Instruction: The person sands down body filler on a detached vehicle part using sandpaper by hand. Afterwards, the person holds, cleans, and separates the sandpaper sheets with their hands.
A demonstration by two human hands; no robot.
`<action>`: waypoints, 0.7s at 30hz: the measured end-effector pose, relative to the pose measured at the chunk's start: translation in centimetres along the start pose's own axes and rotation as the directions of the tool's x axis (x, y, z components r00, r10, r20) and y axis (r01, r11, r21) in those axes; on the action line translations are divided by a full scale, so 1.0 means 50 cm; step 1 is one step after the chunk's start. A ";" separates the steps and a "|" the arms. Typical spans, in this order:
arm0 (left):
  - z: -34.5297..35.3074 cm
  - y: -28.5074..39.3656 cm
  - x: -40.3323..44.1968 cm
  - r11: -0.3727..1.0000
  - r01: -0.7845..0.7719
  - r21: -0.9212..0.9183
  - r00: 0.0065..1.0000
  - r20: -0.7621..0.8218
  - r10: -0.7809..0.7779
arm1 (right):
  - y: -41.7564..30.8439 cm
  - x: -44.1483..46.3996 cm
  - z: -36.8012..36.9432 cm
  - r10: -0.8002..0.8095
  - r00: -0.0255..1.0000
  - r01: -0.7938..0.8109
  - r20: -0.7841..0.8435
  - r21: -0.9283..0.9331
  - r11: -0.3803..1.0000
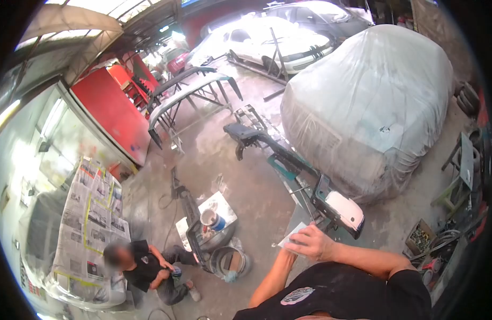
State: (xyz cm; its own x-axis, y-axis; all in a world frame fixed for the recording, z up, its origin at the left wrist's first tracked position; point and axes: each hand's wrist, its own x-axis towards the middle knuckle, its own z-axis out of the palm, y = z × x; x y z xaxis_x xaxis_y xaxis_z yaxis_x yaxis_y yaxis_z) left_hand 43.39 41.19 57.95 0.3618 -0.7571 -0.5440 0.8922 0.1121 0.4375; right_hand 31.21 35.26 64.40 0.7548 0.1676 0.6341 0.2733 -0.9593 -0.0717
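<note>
Close in front of my chest, my right hand (pixel 313 242) grips a small white sheet (pixel 295 234), with its fingers bent over the near side. The sheet looks like paper or sandpaper; which one is too small to tell. My left hand (pixel 289 252) meets the sheet from below, and its fingers are mostly hidden behind the sheet and the right hand. Just beyond both hands, a long dark car bumper (pixel 299 162) rests on a stand. Its near end carries a pale, whitish patch (pixel 344 209).
A seated person (pixel 144 266) is at lower left, near a bucket (pixel 230 264) and a paint can (pixel 213 218) on a white board. A plastic-covered car (pixel 368 106) stands at right. Newspaper masking (pixel 94 208) covers another vehicle. More bumpers (pixel 190 96) sit on racks behind.
</note>
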 end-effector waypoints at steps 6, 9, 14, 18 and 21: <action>-0.078 0.028 0.032 0.988 0.117 0.102 0.921 0.361 -0.146 | 0.132 -0.011 0.008 0.224 0.974 -0.224 0.018 0.071 0.972; 0.006 0.035 -0.042 0.931 -0.125 0.342 0.948 0.319 0.010 | 0.213 -0.070 0.034 0.615 0.779 -0.549 -0.121 0.342 0.763; -0.037 0.064 0.005 0.906 -0.405 0.124 0.914 0.072 0.399 | 0.216 -0.063 -0.052 0.911 0.397 -0.279 0.113 0.960 0.003; -0.017 0.071 -0.026 0.935 -0.354 -0.003 0.895 0.291 0.339 | 0.202 -0.069 -0.077 0.902 0.408 -0.198 0.140 0.978 -0.062; -0.037 0.047 -0.003 0.952 -0.304 0.027 0.887 0.372 0.273 | 0.173 -0.047 -0.106 0.865 0.479 -0.260 0.151 0.965 -0.024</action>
State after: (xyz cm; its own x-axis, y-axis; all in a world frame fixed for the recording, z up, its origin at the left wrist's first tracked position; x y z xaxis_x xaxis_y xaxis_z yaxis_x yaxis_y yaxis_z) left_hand 45.95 42.74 57.74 0.4640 -0.8805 -0.0966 0.7320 0.3198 0.6015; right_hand 28.61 25.38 66.36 0.6879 -0.7148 0.1258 0.3730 0.1995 -0.9062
